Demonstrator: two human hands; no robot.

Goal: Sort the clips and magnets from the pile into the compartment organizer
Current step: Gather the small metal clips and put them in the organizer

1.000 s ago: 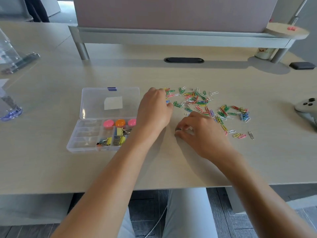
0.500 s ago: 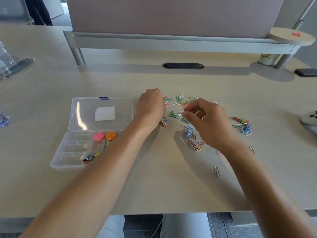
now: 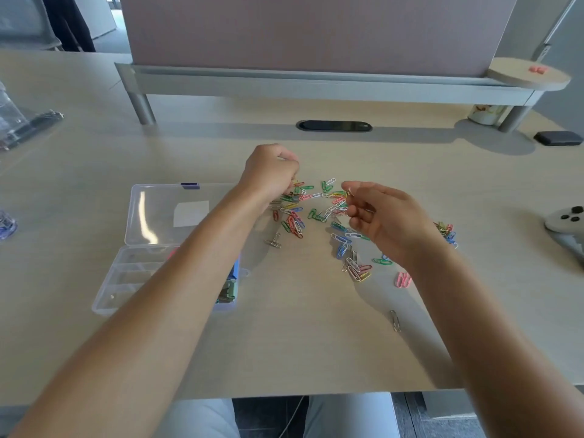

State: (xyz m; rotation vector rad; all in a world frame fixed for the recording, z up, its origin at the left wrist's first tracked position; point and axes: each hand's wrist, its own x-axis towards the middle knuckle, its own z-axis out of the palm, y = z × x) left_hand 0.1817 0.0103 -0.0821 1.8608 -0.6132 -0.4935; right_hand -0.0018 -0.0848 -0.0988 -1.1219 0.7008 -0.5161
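Coloured paper clips (image 3: 316,210) lie scattered at the middle of the desk. My left hand (image 3: 271,172) is curled into a fist over the pile's left edge, and what it holds is hidden. My right hand (image 3: 382,219) hovers over the right part, thumb and forefinger pinched on a yellowish paper clip (image 3: 343,194). A small silver binder clip (image 3: 274,241) lies near the pile's front left. The clear compartment organizer (image 3: 126,273) sits to the left with its lid (image 3: 164,213) open flat. My left forearm hides most of its compartments; binder clips (image 3: 228,290) show in the right one.
Stray clips lie near the front (image 3: 395,320) and right (image 3: 447,232). A white controller (image 3: 565,219) and a black case (image 3: 557,138) are at the right. A grey shelf riser (image 3: 316,86) and a cable slot (image 3: 333,125) run along the back. A plastic bag (image 3: 19,121) is far left.
Both hands have moved farther back over the pile. The right hand has lifted and turned, its fingers now pinched. More clips lie spread toward the front. The view has shifted, so the organizer appears lower left.
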